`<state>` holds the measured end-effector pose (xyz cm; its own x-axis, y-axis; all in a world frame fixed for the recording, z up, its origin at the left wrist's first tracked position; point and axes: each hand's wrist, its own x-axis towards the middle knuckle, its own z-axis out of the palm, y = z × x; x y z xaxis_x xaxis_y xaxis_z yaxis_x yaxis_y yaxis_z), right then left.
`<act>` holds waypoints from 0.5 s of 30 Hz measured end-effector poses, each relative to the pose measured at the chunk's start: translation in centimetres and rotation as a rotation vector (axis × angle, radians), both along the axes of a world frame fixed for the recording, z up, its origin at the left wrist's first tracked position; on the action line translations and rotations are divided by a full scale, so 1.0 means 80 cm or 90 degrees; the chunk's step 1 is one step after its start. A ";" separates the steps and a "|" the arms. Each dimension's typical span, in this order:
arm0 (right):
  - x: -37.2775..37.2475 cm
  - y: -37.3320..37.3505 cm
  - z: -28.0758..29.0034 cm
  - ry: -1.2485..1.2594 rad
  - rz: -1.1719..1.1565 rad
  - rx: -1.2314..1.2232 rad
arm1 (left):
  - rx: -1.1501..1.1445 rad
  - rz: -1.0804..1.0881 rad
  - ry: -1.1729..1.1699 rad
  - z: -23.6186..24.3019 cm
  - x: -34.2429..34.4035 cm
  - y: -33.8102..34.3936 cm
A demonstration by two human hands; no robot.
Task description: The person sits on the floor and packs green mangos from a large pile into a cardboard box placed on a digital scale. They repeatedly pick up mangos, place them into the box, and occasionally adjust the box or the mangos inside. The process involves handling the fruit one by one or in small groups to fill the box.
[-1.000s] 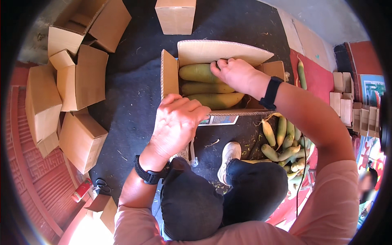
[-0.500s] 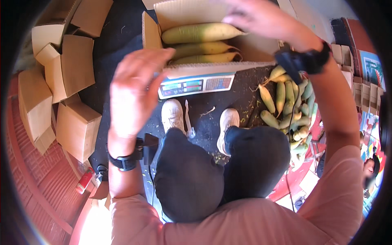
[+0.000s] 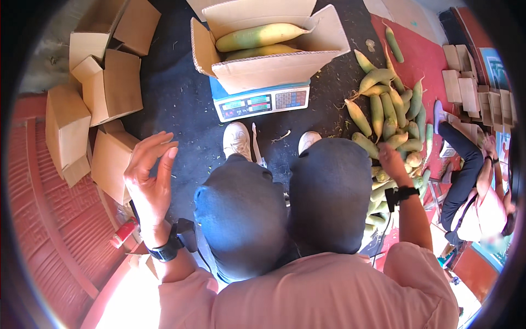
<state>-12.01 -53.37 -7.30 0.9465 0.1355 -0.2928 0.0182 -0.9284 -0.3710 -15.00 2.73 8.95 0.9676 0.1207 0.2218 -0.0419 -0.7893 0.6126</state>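
My left hand (image 3: 149,178) is raised beside my left knee, fingers apart and nothing in it. Over on the right, my right hand (image 3: 393,163) is at the near side of a heap of green and pale-yellow radishes (image 3: 389,112). Its fingers are mostly hidden, so I cannot tell whether it grips a radish. In front of my feet an open cardboard box (image 3: 274,71) stands on a blue-and-white digital scale (image 3: 263,107). A large radish (image 3: 263,37) lies across the box, with another partly visible below it; the front wall hides the rest.
Several opened cardboard boxes (image 3: 121,82) stand at the left on dark flooring. A red can-like object (image 3: 124,232) lies nearer me. At the far right another person (image 3: 476,181) sits near stacked small cartons (image 3: 460,82). A strip of plastic (image 3: 256,145) lies between my shoes.
Both hands have withdrawn from the box. My left hand has come back toward my knee; my right hand has swung down to the radish heap. My head view has shifted.
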 end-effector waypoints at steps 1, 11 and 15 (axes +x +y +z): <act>-0.026 -0.018 -0.009 0.057 -0.024 -0.010 | -0.004 -0.008 0.010 0.001 0.003 -0.008; -0.116 -0.058 -0.097 0.100 -0.150 0.000 | -0.051 -0.022 0.023 0.003 0.019 -0.054; -0.073 -0.035 -0.137 0.023 -0.192 0.032 | -0.013 -0.088 0.126 -0.001 0.024 -0.062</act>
